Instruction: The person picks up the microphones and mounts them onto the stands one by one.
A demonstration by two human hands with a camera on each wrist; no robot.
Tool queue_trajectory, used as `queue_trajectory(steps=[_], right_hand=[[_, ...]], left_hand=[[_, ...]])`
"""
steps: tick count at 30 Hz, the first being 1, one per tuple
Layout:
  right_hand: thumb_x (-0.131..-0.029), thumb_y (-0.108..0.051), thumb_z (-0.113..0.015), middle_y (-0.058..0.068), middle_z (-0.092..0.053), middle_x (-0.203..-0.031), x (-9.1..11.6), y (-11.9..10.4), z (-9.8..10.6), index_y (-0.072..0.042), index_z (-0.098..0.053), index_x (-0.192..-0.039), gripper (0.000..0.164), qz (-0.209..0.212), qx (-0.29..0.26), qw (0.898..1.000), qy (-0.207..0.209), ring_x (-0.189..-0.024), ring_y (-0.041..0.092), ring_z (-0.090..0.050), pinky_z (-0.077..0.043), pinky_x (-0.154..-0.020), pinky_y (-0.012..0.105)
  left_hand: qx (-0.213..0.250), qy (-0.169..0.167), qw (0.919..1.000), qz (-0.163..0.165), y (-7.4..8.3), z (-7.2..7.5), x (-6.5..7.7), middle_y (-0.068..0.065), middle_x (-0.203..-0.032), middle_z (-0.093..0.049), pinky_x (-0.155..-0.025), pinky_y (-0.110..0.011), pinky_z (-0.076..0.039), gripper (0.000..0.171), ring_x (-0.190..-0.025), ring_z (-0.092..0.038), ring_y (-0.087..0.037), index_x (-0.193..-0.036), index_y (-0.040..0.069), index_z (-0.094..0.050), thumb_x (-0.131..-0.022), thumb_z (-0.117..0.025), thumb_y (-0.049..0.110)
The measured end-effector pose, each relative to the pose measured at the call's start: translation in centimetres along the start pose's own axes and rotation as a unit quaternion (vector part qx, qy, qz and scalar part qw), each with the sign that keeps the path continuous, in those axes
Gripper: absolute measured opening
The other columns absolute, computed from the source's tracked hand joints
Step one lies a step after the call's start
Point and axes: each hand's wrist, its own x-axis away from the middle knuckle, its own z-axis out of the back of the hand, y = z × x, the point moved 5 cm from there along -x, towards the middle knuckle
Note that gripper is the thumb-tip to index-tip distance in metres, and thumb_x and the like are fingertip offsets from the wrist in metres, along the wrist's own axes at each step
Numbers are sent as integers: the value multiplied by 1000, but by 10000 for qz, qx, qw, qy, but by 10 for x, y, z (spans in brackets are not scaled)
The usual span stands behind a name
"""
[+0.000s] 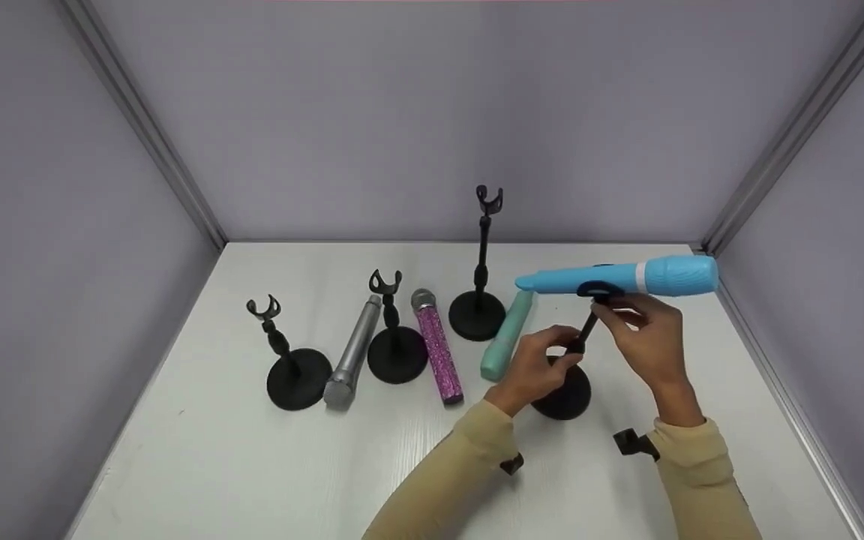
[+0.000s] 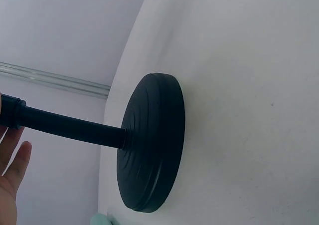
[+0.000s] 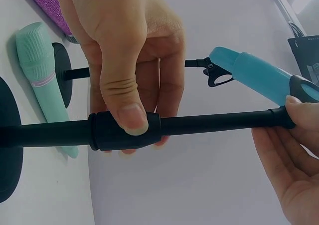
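A blue microphone (image 1: 676, 275) lies nearly level in the clip of a black desk microphone stand (image 1: 563, 397) at the right of the table. My left hand (image 1: 541, 367) grips the stand's thick collar (image 3: 107, 135) partway up the pole, thumb over it in the right wrist view. Just under the clip, my right hand (image 1: 649, 337) pinches the top of the pole between thumb and fingers. The round base (image 2: 154, 145) stands on the tabletop in the left wrist view. Close beside my left hand lies a green microphone (image 1: 505, 345).
Three more black stands, left (image 1: 297, 379), middle (image 1: 398, 356) and back (image 1: 478, 315), have bare clips. A silver microphone (image 1: 355, 349) and a glittery pink microphone (image 1: 438, 345) lie between them. Grey panels (image 1: 417, 135) enclose the white table (image 1: 252, 465) at back and sides.
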Motion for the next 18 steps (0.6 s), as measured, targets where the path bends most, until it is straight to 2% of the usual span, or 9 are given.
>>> queue_trajectory(steps=[5,12,18], right_hand=[[-84,6,-79,-10,-74,-96,2,2,2,3,-77,-108,24,-83,66,9999,-6,-91,-2,-71,-57,-81,11],[-84,6,-79,-14,-73,-97,2,3,2,3,-77,-109,25,-130,80,9999,-40,-92,-2,-71,-57,-82,11],[-84,6,-79,-14,-73,-95,-1,0,1,3,-78,-105,21,78,47,10000,17,-90,-3,-71,-56,-80,10]], left_hand=[[49,-56,9999,-102,1,-1,-1,-7,-115,-76,-93,-13,-54,29,-104,-72,-7,-123,5,-67,-96,-72,12],[-296,275,9992,-52,2,1,-3,-5,-105,-76,-86,-10,-54,31,-95,-72,-7,-114,8,-70,-89,-82,23],[-55,351,9990,-277,5,4,-3,-10,-99,-77,-87,-24,-60,19,-92,-74,-16,-106,2,-73,-91,-79,12]])
